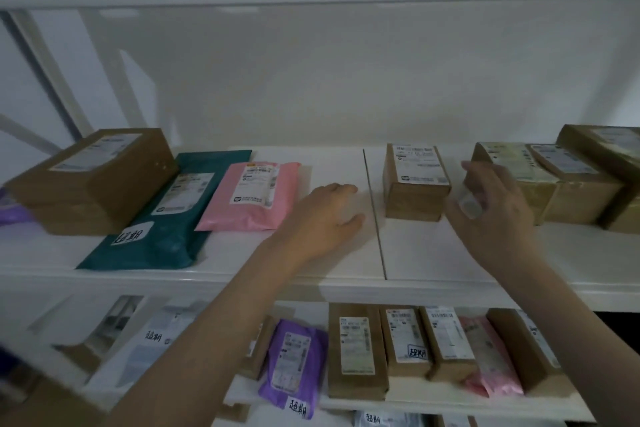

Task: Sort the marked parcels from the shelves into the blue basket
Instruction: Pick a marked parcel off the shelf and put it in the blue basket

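Note:
On the upper shelf (346, 284) a teal mailer bag (162, 229) carries a handwritten white tag. The lower shelf holds other tagged parcels: a purple bag (294, 360), a small brown box (408, 340) and a pale bag (145, 354). My left hand (322, 218) hovers open over bare shelf, just right of a pink bag (249, 198). My right hand (491, 208) reaches with its fingers spread towards a taped brown box (516, 166) and holds nothing I can make out. A pale patch sits on its thumb. No blue basket is in view.
A large brown box (93, 180) stands at the upper shelf's left, overlapping the teal bag. A small labelled box (415, 180) sits between my hands. More brown boxes (585, 184) crowd the right end. The lower shelf holds untagged boxes (356, 350) and a pink bag (491, 357).

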